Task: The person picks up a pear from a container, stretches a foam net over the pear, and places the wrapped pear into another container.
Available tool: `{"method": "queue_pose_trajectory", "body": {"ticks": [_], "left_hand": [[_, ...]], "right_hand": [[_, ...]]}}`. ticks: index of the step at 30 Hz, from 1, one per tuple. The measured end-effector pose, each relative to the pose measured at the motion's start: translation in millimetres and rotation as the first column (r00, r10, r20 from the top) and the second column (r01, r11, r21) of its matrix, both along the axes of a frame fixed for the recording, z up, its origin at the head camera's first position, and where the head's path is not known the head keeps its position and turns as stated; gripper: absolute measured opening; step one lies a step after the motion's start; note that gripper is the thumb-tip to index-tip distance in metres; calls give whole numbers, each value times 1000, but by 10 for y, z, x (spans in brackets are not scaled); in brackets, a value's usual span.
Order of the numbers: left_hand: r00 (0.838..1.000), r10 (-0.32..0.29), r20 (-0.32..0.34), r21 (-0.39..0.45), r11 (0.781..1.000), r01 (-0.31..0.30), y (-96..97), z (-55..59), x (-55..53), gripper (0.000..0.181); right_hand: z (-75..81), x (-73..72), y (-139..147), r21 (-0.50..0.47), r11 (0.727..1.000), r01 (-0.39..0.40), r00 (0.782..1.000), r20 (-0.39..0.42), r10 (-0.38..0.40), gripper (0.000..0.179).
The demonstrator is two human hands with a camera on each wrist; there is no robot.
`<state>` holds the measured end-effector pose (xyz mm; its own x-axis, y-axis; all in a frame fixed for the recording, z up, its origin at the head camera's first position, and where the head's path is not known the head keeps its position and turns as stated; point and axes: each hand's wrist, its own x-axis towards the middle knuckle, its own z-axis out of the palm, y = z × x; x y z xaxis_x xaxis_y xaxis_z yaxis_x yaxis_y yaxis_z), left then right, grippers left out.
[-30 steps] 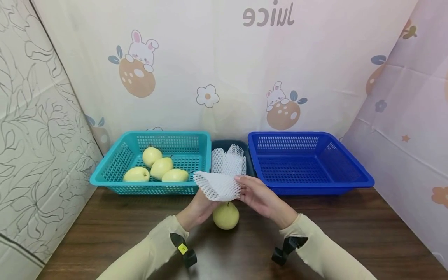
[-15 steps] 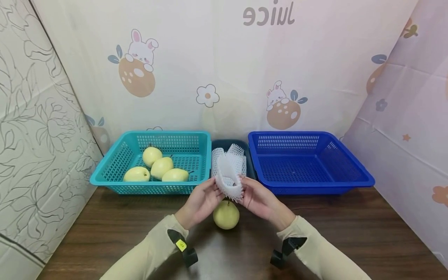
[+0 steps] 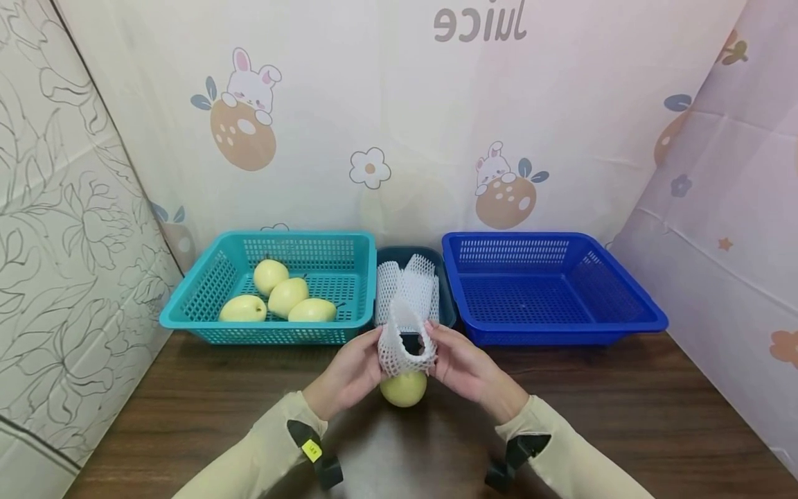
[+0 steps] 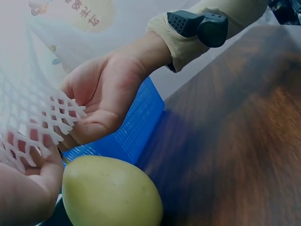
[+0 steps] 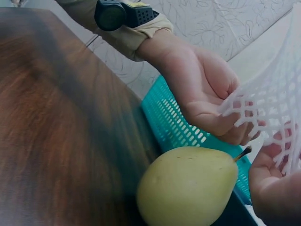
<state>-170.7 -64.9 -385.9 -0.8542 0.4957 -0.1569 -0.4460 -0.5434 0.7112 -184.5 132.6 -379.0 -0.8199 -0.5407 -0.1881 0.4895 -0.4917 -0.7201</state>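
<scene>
Between both hands a white foam net sleeve [image 3: 399, 353] is stretched into a round opening. My left hand [image 3: 352, 367] pinches its left edge, and my right hand [image 3: 464, 367] pinches its right edge. Just below the sleeve, a yellow-green pear [image 3: 403, 390] rests on the table, its top covered by the netting in the head view. In the right wrist view the pear [image 5: 188, 186] lies apart from the mesh, its dark stem showing. The left wrist view shows the sleeve [image 4: 37, 117] with fingers visible through its holes.
A teal basket [image 3: 268, 335] with several pears stands at the left. The blue basket [image 3: 561, 336] stands at the right. Between them, a dark tray [image 3: 446, 305] holds more foam net sleeves [image 3: 419, 287]. A patterned cloth hangs behind.
The sleeve has turned from lying sideways to facing me, been pulled wider at its mouth, and come down nearer over the pear. Both hands moved with it; the left hand now pinches its side.
</scene>
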Motion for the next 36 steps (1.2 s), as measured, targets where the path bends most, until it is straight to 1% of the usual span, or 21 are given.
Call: {"method": "queue_pose_trajectory", "body": {"ticks": [2,4,6,10,14,18,23,29,36], "left_hand": [[1000,1,0,-46,999,-1,-18,-26,25,47],[1000,1,-14,-90,996,-2,-38,-67,44,48],[1000,10,-22,-121,993,-12,-56,-100,61,48],[999,45,-28,-179,983,-50,-75,-150,77,45],[997,73,-31,-240,968,-78,-89,-182,83,42],[996,79,-48,-313,946,-90,-111,-218,93,42],[995,69,-73,-376,922,-92,-135,-279,107,42],[995,58,-78,-422,903,-85,-143,-319,96,40],[994,50,-96,-478,874,-90,-137,-335,89,36]], "right_hand": [[-35,18,12,7,1000,11,1000,6,-11,21],[-64,35,21,15,1000,19,1000,14,-19,21],[-91,47,29,23,1000,20,1000,14,-20,20],[-143,57,35,38,999,19,1000,5,-19,20],[-191,69,36,96,995,33,999,-14,-32,20],[-239,94,33,182,982,50,999,-27,-46,15],[-287,113,21,266,960,89,996,-51,-78,11],[-345,115,23,318,939,129,991,-67,-114,13],[-420,136,29,354,921,160,986,-97,-134,21]]}}
